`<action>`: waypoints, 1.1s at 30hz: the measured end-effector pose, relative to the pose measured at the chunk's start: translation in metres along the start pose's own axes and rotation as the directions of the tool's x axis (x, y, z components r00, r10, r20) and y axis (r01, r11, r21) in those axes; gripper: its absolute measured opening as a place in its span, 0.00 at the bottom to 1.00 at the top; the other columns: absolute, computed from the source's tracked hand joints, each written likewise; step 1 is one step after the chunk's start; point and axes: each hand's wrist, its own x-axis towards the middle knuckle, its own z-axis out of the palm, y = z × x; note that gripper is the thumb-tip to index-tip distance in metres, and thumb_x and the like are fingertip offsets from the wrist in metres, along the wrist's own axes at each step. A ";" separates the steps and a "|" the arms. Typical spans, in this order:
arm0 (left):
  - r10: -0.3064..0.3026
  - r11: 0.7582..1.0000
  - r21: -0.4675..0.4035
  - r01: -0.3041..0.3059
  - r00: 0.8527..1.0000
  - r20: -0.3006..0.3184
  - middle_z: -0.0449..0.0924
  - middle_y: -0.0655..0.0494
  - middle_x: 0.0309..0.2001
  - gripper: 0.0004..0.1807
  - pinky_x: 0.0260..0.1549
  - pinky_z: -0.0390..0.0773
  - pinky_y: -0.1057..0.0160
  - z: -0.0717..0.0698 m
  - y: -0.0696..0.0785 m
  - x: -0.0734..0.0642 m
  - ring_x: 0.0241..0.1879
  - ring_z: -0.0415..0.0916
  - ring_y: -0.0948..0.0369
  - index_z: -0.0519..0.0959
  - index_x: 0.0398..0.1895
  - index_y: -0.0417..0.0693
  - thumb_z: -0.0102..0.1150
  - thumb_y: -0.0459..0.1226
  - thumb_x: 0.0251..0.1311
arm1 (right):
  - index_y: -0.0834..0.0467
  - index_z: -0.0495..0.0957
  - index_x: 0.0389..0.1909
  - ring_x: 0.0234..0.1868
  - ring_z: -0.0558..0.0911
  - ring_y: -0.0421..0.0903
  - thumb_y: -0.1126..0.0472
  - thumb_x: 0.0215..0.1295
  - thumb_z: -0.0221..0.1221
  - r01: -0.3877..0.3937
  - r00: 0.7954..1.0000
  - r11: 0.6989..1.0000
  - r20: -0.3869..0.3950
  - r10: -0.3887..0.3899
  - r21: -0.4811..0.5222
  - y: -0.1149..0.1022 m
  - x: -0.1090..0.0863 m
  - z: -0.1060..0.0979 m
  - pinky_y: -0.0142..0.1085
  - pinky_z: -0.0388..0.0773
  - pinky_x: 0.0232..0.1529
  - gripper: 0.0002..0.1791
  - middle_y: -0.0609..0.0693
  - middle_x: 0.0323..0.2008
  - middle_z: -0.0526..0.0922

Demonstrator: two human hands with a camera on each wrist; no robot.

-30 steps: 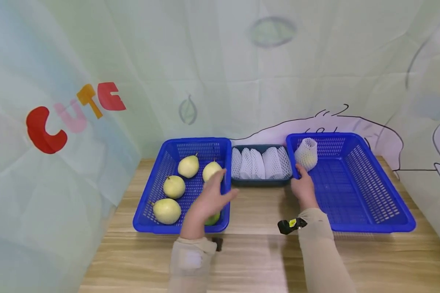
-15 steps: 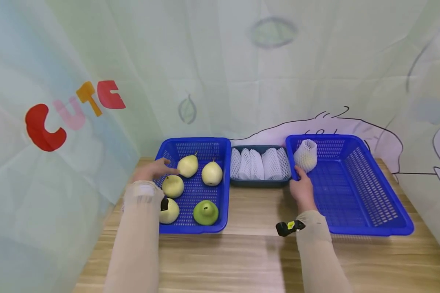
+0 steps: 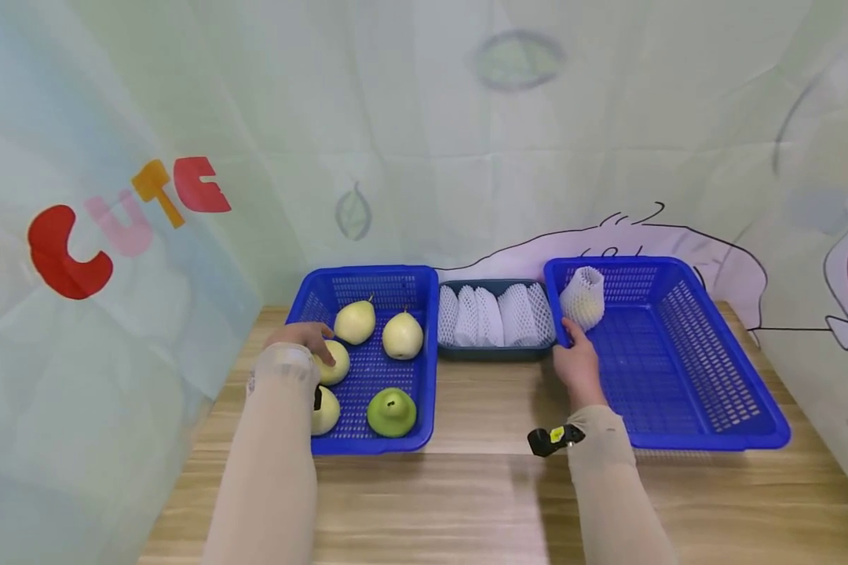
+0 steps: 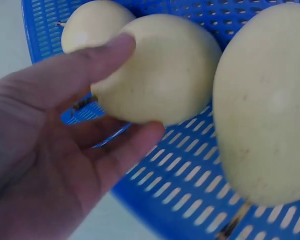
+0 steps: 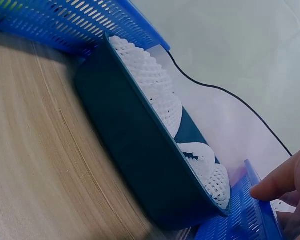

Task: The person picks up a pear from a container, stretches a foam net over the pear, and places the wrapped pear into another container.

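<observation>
My left hand (image 3: 302, 336) is in the left blue basket (image 3: 427, 392), at a pale yellow pear (image 3: 336, 364) near its left side. In the left wrist view, the thumb lies on one side of that pear (image 4: 162, 70) and the fingertips touch the other, pinching it. At the right blue basket (image 3: 707, 369), my right hand (image 3: 578, 367) grips the left rim, thumb outside and fingers inside. Just beyond those fingers stands a pear in a white foam net sleeve (image 3: 583, 298). The right wrist view shows the thumb (image 5: 275, 185) against the rim.
Between the baskets sits a dark green tray (image 3: 495, 353) of white foam net sleeves (image 3: 490, 318). Other pale pears (image 3: 403, 336) and a green pear (image 3: 392, 413) share the left basket. A printed cloth (image 3: 424, 157) hangs behind the wooden table (image 3: 480, 502).
My left hand swung left across the left basket, uncovering the green pear, then came down onto the pear at the left side. The right hand stays at the right basket's rim.
</observation>
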 end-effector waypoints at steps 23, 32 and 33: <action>-0.116 0.986 -0.124 0.110 0.992 -0.044 0.42 0.37 0.70 0.41 0.54 0.64 0.42 0.004 0.002 -0.002 0.66 0.43 0.38 0.63 0.66 0.53 0.69 0.39 0.46 | 0.63 0.63 0.64 0.58 0.66 0.60 0.73 0.55 0.45 0.008 1.000 0.999 -0.013 -0.008 0.042 0.000 0.000 0.002 0.49 0.62 0.58 0.31 0.67 0.58 0.67; -0.069 0.996 -0.067 0.065 0.996 -0.063 0.47 0.38 0.69 0.42 0.59 0.59 0.44 0.011 0.012 0.002 0.67 0.44 0.40 0.63 0.66 0.50 0.70 0.34 0.44 | 0.64 0.62 0.64 0.58 0.66 0.59 0.74 0.56 0.45 0.009 1.000 0.998 -0.010 -0.008 0.056 0.000 0.001 0.001 0.49 0.62 0.58 0.30 0.66 0.59 0.67; -0.065 0.996 -0.066 0.060 0.996 -0.068 0.49 0.38 0.69 0.41 0.59 0.59 0.44 0.012 0.014 0.003 0.67 0.44 0.40 0.63 0.65 0.49 0.69 0.33 0.44 | 0.64 0.62 0.64 0.58 0.66 0.60 0.74 0.56 0.45 0.009 1.000 0.999 -0.009 -0.009 0.054 0.000 0.001 0.001 0.49 0.61 0.58 0.30 0.66 0.59 0.67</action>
